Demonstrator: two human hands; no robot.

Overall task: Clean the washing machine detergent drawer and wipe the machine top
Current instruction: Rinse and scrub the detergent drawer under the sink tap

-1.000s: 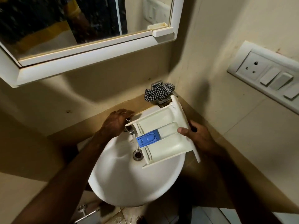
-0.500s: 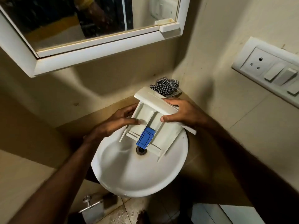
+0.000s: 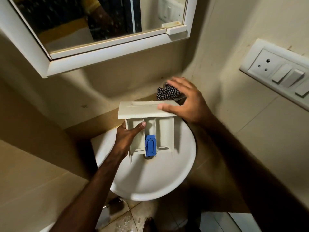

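The white detergent drawer (image 3: 165,131) hangs over the round white sink (image 3: 150,178), its front panel toward the wall and its blue siphon cap (image 3: 150,145) above the drain. My left hand (image 3: 127,137) grips the drawer's left side wall, thumb inside the left compartment. My right hand (image 3: 185,99) is spread, fingers apart, its thumb resting on the front panel and its fingers over a black-and-white checked cloth (image 3: 167,93) on the ledge behind. The tap is hidden behind the drawer.
A white-framed mirror cabinet (image 3: 103,52) hangs on the wall above the sink. A white socket and switch panel (image 3: 277,72) is on the right wall. A brown ledge (image 3: 93,124) runs behind the sink. Wet floor tiles (image 3: 127,218) show below.
The drawer has turned so its front panel faces the wall squarely. My left hand moved from the tap to the drawer's left side. My right hand let go and spread toward the cloth.
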